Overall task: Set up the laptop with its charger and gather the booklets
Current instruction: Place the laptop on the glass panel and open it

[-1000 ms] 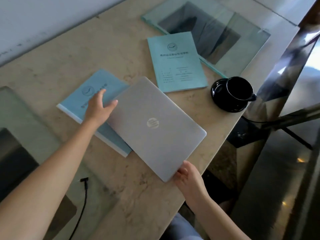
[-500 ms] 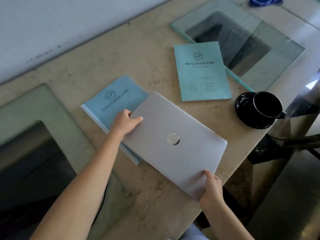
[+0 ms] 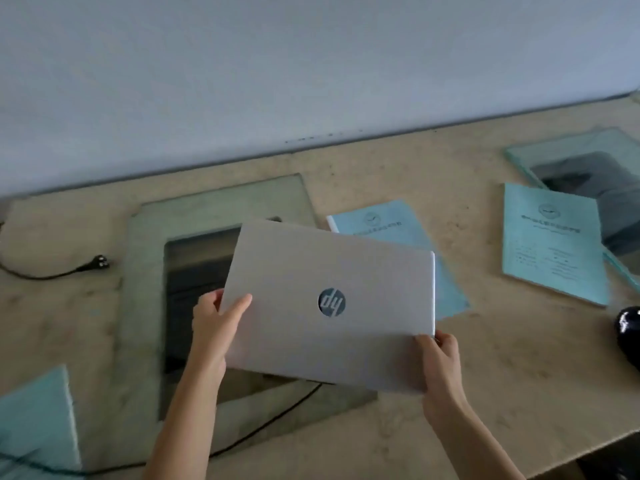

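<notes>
I hold a closed silver laptop above the table, over the right part of a glass panel. My left hand grips its left edge and my right hand grips its near right corner. A light blue booklet lies flat behind the laptop, partly hidden by it. A teal booklet lies to the right. A third teal booklet shows at the lower left edge. A black charger cable runs under the laptop across the glass, and a black plug lies at the left.
A glass panel is set in the beige stone table. Another glass panel sits at the far right. A black cup stands at the right edge. A pale wall runs behind the table, whose near edge drops off at the lower right.
The laptop has been lifted off the blue booklet and carried left over the glass panel, both hands gripping it. The view has swung left, revealing the plug, cable and third booklet.
</notes>
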